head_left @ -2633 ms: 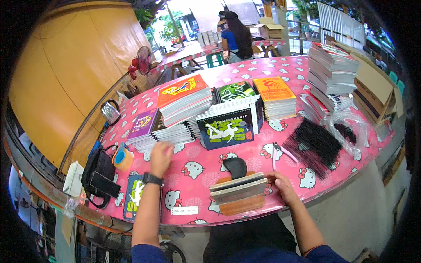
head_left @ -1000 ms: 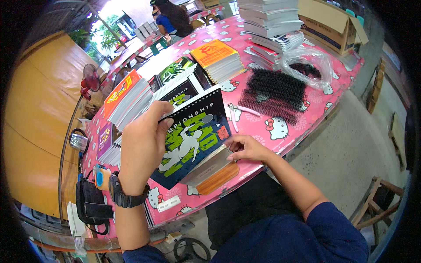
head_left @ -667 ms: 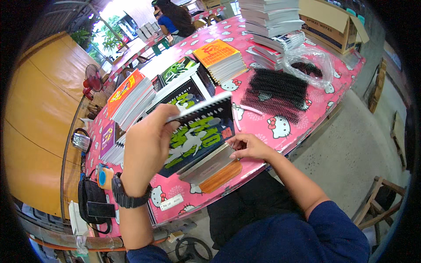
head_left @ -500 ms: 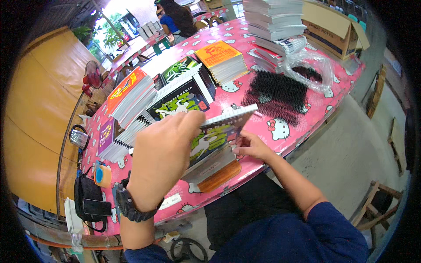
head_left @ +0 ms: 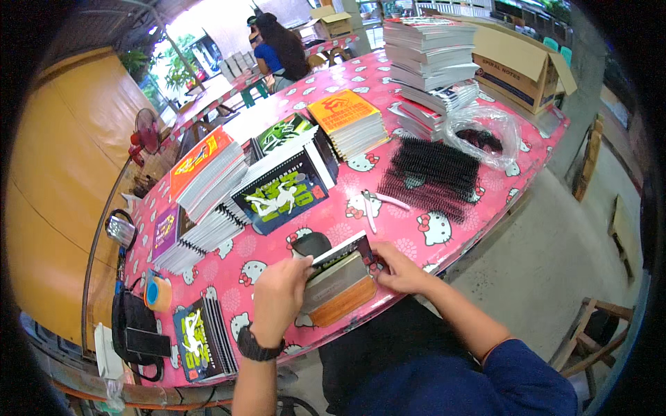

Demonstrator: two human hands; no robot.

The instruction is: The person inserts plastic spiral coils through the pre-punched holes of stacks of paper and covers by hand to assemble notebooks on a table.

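Note:
A dark-covered notebook (head_left: 364, 248) stands on edge at the table's near side, its white page edges facing up. My left hand (head_left: 279, 288) pinches its left end, and a black watch is on that wrist. At the other end, my right hand (head_left: 401, 269) has its fingers closed on the notebook. Directly below it sits a grey metal device (head_left: 331, 286) with a wooden front piece (head_left: 343, 303); whether the notebook rests in it, I cannot tell. Behind my left hand is a rounded black object (head_left: 311, 244). Cutting pliers (head_left: 374, 202) with pink handles lie beyond.
Black spiral coils (head_left: 433, 173) lie right of the pliers, near a clear plastic bag (head_left: 489, 142). Notebook stacks (head_left: 208, 166) fill the far left; overlapping notebooks (head_left: 206, 340) lie near left. Tall paper stacks (head_left: 430, 55) and a cardboard box (head_left: 517, 69) stand behind. Another person (head_left: 277, 45) sits beyond.
Both hands have brought the notebook down and closer, from a tilted, raised position to low at the metal device. The pliers and the near-left notebooks now show fully.

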